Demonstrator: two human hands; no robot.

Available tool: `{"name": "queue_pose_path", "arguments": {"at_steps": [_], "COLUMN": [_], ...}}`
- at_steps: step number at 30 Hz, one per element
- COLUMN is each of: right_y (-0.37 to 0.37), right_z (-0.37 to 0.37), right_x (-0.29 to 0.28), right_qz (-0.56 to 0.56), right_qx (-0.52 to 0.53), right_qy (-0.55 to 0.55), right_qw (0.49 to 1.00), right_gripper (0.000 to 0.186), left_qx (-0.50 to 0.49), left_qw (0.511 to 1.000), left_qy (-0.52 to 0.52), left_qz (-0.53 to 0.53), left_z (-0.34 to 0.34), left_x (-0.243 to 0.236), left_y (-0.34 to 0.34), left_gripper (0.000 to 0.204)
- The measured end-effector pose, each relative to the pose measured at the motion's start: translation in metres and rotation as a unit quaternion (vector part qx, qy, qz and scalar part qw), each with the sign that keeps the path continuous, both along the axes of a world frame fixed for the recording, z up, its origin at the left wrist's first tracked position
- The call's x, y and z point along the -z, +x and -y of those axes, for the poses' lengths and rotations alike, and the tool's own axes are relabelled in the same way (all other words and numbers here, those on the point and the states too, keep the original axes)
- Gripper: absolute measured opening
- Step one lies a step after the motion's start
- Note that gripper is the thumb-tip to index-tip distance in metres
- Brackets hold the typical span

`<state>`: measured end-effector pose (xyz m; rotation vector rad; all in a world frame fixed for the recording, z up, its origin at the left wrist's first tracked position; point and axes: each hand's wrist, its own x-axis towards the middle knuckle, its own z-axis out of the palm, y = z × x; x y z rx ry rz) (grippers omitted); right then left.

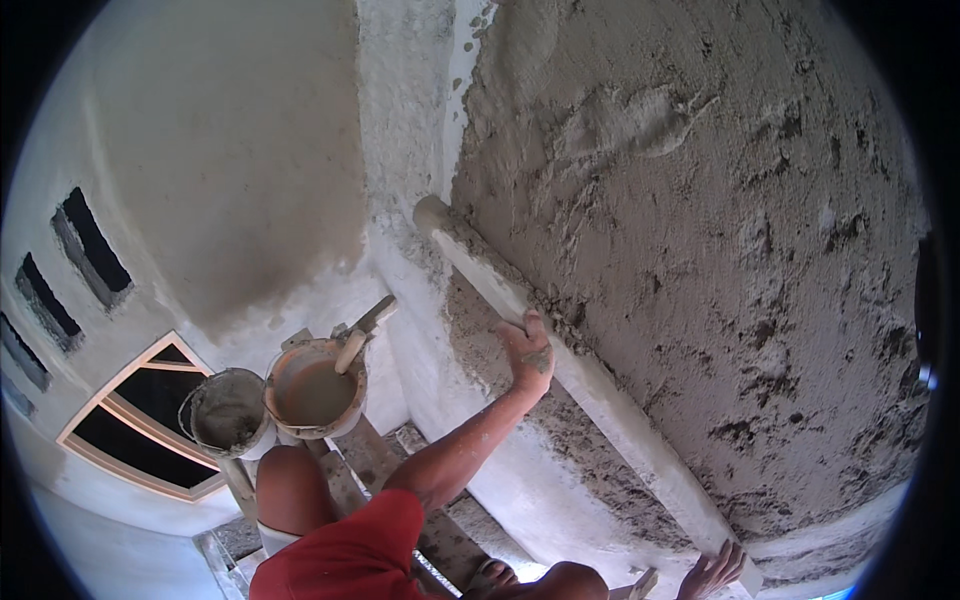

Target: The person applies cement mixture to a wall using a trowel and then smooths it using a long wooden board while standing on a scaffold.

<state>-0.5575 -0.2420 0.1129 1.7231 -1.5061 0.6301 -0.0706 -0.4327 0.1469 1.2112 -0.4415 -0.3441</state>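
A long, pale plastering straightedge (620, 425), smeared with mortar, lies slantwise against the rough grey wet plaster (690, 260) on the wall to my right. My left hand (530, 358) is closed on its lower edge, a little above the middle, with a dab of mortar on the back of the hand. Near the other end, at the bottom of the view, my right hand (712, 572) grips the board with its fingers over the edge. Mortar has gathered along the board's upper edge. The straightedge's far end reaches the corner between the two walls.
An orange-rimmed bucket of wet mix (318, 390), with a wooden-handled trowel (352, 350) across its rim, stands beside a grey bucket (232, 412). Planks (375, 455) lie under me. A wooden window frame (140, 415) and dark wall slots (95, 245) are at left.
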Motion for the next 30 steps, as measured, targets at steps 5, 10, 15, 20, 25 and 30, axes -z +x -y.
{"name": "queue_pose_path", "arguments": {"at_steps": [5, 10, 15, 20, 25, 30], "right_y": [0.025, 0.078, 0.122, 0.145, 0.135, 0.073], "right_z": [0.015, 0.031, 0.049, 0.059, 0.05, 0.029], "right_x": [-0.045, -0.099, -0.15, -0.184, -0.19, -0.163], "right_qz": [0.017, -0.005, 0.011, 0.0, 0.007, -0.001], "right_qx": [-0.022, -0.009, -0.005, -0.006, -0.033, -0.001], "right_qy": [-0.029, -0.091, -0.123, -0.131, -0.089, -0.083], "right_qw": [0.999, 0.996, 0.992, 0.991, 0.995, 0.997], "right_gripper": [0.048, 0.049, 0.055, 0.056, 0.055, 0.053], "left_qx": [0.013, 0.0, -0.085, 0.043, 0.136, 0.171], "left_qw": [1.0, 0.994, 0.972, 0.996, 0.983, 0.976], "left_qy": [0.007, -0.072, -0.156, -0.064, -0.075, -0.132], "left_qz": [0.007, 0.082, 0.152, 0.044, 0.095, 0.005], "left_z": [0.001, 0.013, 0.048, 0.031, 0.017, 0.0], "left_x": [-0.076, -0.145, -0.207, -0.278, -0.271, -0.232], "left_y": [0.023, 0.069, 0.123, 0.138, 0.13, 0.067], "left_gripper": [0.043, 0.042, 0.042, 0.052, 0.059, 0.043]}}
